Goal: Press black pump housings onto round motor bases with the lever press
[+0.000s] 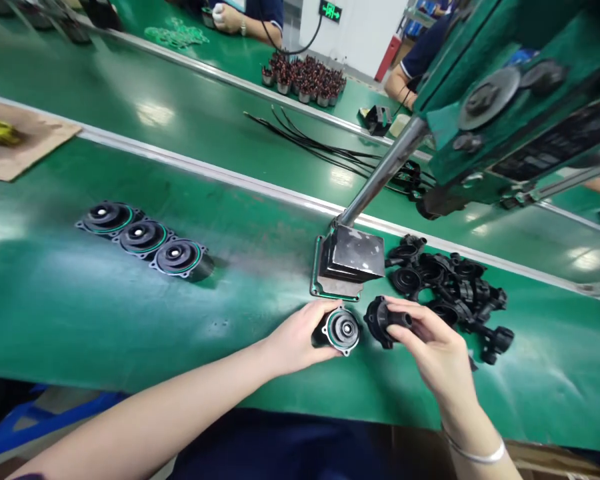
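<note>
My left hand (300, 337) is wrapped round a black pump body (344, 330) with a green sealing ring, its open face turned up toward me. Close to its right, my right hand (433, 340) grips a black plastic pump cover (381, 322) by its short pipe. The two parts are apart, with a small gap between them. Three similar pump bodies (140, 237) with green rings stand in a row on the left of the green table. To the right of my right hand lies a pile of black plastic covers (445, 280).
A green press (480, 107) with a metal post and a square base block (355, 253) stands just beyond my hands. Black cables (320, 147) and copper-wound parts (305, 77) lie farther back. Cardboard (30, 143) is at left. Co-workers' arms (255, 28) show across the table.
</note>
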### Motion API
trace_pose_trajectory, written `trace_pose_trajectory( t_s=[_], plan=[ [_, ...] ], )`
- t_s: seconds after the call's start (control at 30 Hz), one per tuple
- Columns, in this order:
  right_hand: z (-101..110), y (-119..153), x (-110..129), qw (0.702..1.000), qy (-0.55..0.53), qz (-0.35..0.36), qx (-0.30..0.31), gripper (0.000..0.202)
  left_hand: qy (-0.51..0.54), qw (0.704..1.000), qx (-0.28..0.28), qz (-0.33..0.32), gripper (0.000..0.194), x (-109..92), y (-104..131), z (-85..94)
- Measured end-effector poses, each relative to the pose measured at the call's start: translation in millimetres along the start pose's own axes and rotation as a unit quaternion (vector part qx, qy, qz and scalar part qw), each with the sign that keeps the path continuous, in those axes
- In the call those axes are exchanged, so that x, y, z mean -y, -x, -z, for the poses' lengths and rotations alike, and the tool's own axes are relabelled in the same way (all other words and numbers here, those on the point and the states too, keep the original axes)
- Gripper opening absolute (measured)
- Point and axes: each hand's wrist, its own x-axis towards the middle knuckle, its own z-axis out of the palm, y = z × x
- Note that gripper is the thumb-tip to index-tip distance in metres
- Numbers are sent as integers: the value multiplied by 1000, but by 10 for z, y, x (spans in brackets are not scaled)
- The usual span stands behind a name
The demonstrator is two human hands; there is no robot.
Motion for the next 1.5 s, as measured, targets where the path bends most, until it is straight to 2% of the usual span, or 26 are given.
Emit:
trace_pose_trajectory(
  t_s=[0.1,0.17,0.23,0.33,0.77,0.87,1.03,1.1,1.3,1.5],
  plan=[
    [-59,-33,308,993,65,87,42,26,-1,1000,-11,-24,72,42,8,-11],
    [-163,-49,419,983,112,142,34,27,-5,999,-13,-33,75,54,12,-12],
    [-256,-58,449,976,136,169,23,27,-8,999,-9,-39,75,48,13,-7],
    [-315,-62,422,971,154,182,24,28,-13,999,-7,-38,72,24,8,6],
    [-316,-45,394,969,155,190,34,32,-15,999,-11,-50,69,24,5,18],
    [-347,-17,383,975,140,172,32,31,-16,998,-5,-64,73,29,15,22],
    [-398,52,333,997,43,59,37,34,-40,991,19,-122,57,62,21,3],
    [-404,68,319,998,20,35,45,32,-50,991,14,-127,57,76,13,-14],
    [-402,62,329,999,-14,-15,49,37,-66,992,17,-108,61,63,-32,-22],
    [-431,63,292,997,-46,-36,48,43,-83,993,30,-73,60,-22,-60,-9]
  ],
)
